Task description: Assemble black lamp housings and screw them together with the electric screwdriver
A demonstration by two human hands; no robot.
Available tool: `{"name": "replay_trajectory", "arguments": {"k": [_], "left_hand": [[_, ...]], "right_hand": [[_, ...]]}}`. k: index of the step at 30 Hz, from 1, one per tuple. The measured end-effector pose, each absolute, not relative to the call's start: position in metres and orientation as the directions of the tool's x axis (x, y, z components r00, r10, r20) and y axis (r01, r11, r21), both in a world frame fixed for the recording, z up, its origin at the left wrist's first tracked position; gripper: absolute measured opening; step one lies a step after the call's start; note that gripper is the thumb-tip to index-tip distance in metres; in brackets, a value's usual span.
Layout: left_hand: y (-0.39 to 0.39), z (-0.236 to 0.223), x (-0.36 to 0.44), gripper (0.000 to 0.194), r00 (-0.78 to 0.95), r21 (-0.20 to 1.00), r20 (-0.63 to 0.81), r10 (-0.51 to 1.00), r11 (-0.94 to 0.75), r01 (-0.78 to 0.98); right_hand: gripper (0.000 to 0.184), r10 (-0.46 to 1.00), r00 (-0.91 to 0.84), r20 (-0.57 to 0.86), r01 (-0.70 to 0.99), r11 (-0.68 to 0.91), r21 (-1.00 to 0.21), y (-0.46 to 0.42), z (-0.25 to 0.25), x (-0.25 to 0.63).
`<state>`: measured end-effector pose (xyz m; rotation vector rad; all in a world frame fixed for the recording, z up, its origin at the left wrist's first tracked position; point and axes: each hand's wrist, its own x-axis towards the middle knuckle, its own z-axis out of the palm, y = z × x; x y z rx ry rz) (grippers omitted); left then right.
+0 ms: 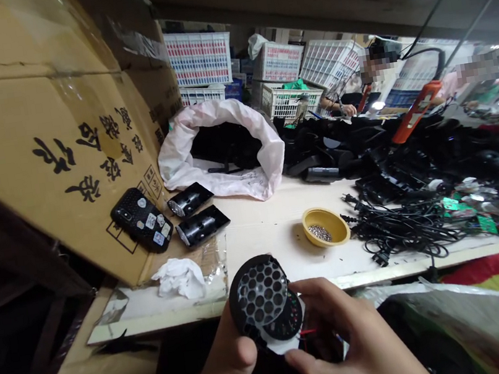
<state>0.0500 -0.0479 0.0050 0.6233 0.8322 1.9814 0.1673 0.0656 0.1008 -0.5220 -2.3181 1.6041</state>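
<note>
Near the table's front edge, my left hand (224, 366) is closed around a black round housing with a honeycomb grille (262, 291). A dark disc with tiny coloured specks (287, 320) overlaps the lower right of the grille. My right hand (361, 342) grips this disc from the right, index finger and thumb at its edge. A bit of red, perhaps a wire, shows by the right fingers, and something white lies under the disc. The undersides of both parts are hidden. Beyond my hands stands a yellow bowl (339, 231) of small metal pieces.
At left, a cardboard box (28, 151), a phone in a stickered case (142, 220), two black cylindrical parts (203, 225) and crumpled tissue (179, 278). A white sack (266, 141) holds black parts. Black cables (396, 227) and an orange-handled hanging tool (416, 112) are right. A co-worker sits beyond.
</note>
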Motion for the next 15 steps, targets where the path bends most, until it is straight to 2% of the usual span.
{"name": "replay_trajectory", "arguments": {"k": [4, 6, 9, 13, 15], "left_hand": [[-0.046, 0.008, 0.052, 0.109, -0.574, 0.741, 0.158, 0.803, -0.481, -0.469], [-0.042, 0.012, 0.055, 0.105, -0.647, 0.682, 0.225, 0.729, -0.592, -0.429], [-0.038, 0.019, 0.060, 0.091, -0.705, 0.611, 0.315, 0.635, -0.704, -0.362], [-0.041, 0.026, 0.060, 0.068, -0.690, 0.685, 0.340, 0.638, -0.671, -0.283], [-0.043, 0.025, 0.058, 0.065, -0.675, 0.704, 0.275, 0.685, -0.622, -0.344]], "right_hand": [[0.045, 0.444, -0.893, 0.075, 0.064, 0.290, -0.955, 0.066, 0.087, 0.173], [0.046, 0.466, -0.874, 0.137, 0.013, 0.306, -0.952, 0.062, 0.080, 0.178], [0.049, 0.502, -0.824, 0.264, -0.031, 0.426, -0.904, 0.054, 0.070, 0.180], [0.063, 0.392, -0.840, 0.375, -0.081, 0.592, -0.802, 0.052, 0.053, 0.171], [0.068, 0.337, -0.855, 0.394, -0.113, 0.620, -0.776, 0.054, 0.049, 0.168]]}}
